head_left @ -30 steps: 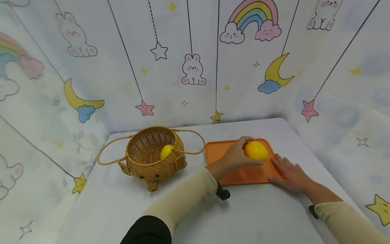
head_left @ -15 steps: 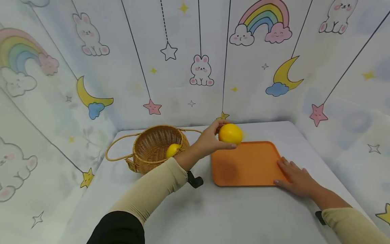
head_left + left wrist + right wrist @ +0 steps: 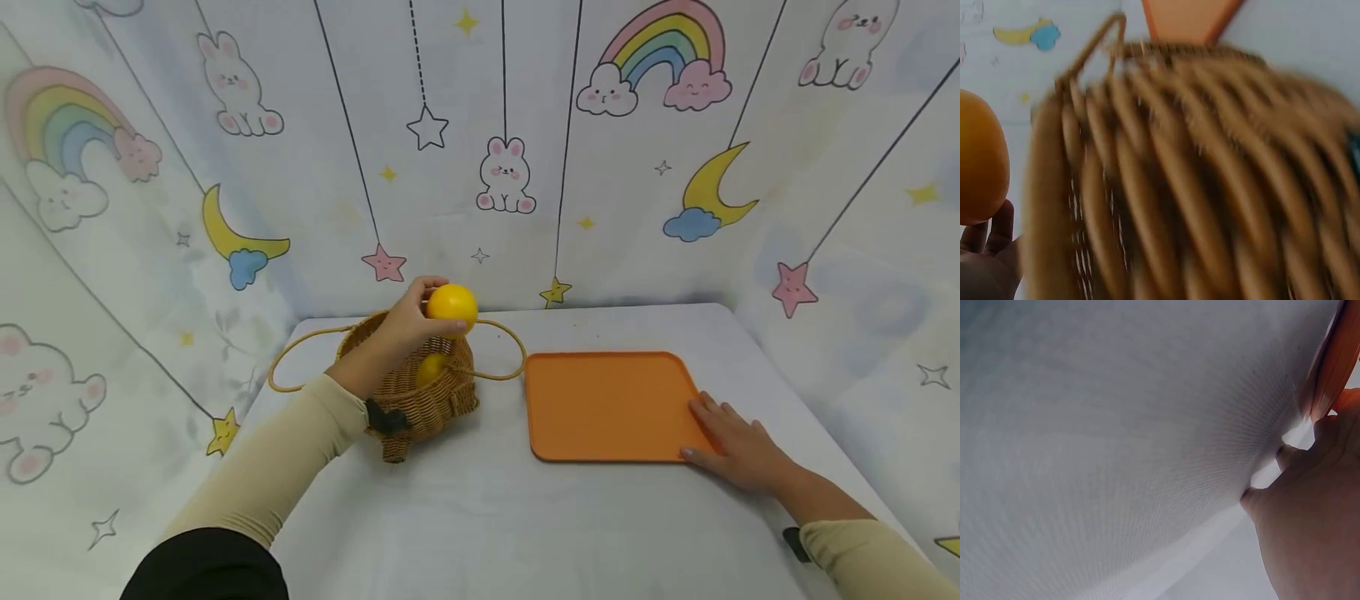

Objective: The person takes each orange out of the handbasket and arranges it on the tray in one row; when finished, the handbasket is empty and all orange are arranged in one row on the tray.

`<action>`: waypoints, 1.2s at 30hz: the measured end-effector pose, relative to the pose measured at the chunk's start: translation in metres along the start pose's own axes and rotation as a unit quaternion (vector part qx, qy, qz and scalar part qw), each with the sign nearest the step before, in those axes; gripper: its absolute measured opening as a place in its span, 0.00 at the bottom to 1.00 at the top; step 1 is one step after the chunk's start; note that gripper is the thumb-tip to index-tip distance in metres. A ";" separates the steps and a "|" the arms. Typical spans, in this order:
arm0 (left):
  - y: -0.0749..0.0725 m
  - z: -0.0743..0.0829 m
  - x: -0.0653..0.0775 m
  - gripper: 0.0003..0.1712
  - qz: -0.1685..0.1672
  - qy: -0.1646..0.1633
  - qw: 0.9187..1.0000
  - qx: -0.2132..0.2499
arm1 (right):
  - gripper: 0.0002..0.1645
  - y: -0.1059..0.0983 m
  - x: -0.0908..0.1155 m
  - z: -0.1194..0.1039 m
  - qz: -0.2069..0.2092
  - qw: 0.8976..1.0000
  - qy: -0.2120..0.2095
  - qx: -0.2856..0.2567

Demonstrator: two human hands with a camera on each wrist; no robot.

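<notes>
My left hand [image 3: 405, 323] holds a smooth, rounded yellow fruit [image 3: 453, 307] between thumb and fingers, above the wicker basket [image 3: 433, 415]. In the left wrist view the same fruit [image 3: 980, 159] shows at the left edge, beside the blurred weave of the basket [image 3: 1172, 181]. Inside the basket lies another yellow fruit [image 3: 431, 369], by its right wall. My right hand [image 3: 742, 454] rests at the right edge of an orange rectangular tray [image 3: 611, 407], its fingers spread over the rim. The tray bears nothing.
Two looped handles stick out from the basket's sides; the right handle [image 3: 501, 379] reaches close to the tray's left edge. A white cloth covers the table [image 3: 570, 533]. Behind it hangs a printed curtain [image 3: 450, 225] with rabbits, stars and rainbows.
My left hand has carried the yellow fruit leftward from above the tray to above the basket. The right hand stays at the tray's edge. The head view has shifted slightly.
</notes>
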State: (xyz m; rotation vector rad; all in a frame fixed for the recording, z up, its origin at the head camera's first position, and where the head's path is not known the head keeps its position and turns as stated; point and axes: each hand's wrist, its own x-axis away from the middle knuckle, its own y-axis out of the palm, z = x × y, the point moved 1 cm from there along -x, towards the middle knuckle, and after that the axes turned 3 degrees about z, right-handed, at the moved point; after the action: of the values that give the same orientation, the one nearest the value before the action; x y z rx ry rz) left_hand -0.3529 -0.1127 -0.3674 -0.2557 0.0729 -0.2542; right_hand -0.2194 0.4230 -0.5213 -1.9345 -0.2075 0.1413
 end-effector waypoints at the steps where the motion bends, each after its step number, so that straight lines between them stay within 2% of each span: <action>1: -0.008 -0.003 0.001 0.50 0.005 -0.007 1.000 -0.001 | 0.59 0.000 0.000 0.000 0.000 1.000 0.000 0.002; 6: -0.042 -0.017 0.003 0.51 0.020 -0.013 1.000 -0.012 | 0.58 -0.001 0.002 0.003 0.004 1.000 -0.003 0.001; 8: -0.053 -0.022 0.004 0.50 0.015 -0.013 0.999 -0.027 | 0.58 -0.001 0.002 0.002 0.003 1.000 -0.004 -0.005; 12: -0.068 -0.030 0.006 0.52 -0.016 -0.032 0.997 -0.073 | 0.58 -0.001 0.001 0.000 0.001 1.000 -0.005 -0.013; 17: -0.078 -0.038 0.008 0.51 -0.044 -0.056 0.990 -0.122 | 0.58 -0.001 0.000 -0.002 0.001 1.000 -0.004 -0.006; 23: -0.083 -0.046 0.005 0.51 -0.050 -0.054 0.989 -0.130 | 0.59 -0.003 -0.002 -0.003 0.000 1.000 -0.004 -0.003; 26: -0.082 -0.049 0.003 0.50 -0.060 -0.053 0.986 -0.148 | 0.59 -0.003 -0.002 -0.003 0.002 1.000 -0.004 -0.004; 30: -0.080 -0.053 0.001 0.50 -0.086 -0.057 0.971 -0.216 | 0.59 -0.002 -0.002 -0.001 0.003 1.000 -0.003 -0.004; 36: -0.075 -0.058 0.000 0.51 -0.133 -0.054 0.932 -0.333 | 0.58 0.000 0.001 -0.002 0.000 1.000 0.002 -0.012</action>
State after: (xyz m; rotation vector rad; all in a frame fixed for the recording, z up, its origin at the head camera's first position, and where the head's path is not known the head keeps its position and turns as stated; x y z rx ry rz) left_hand -0.3768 -0.1970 -0.4038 -0.9604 0.0117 -0.4814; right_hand -0.2178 0.4212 -0.5201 -1.9576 -0.2069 0.1355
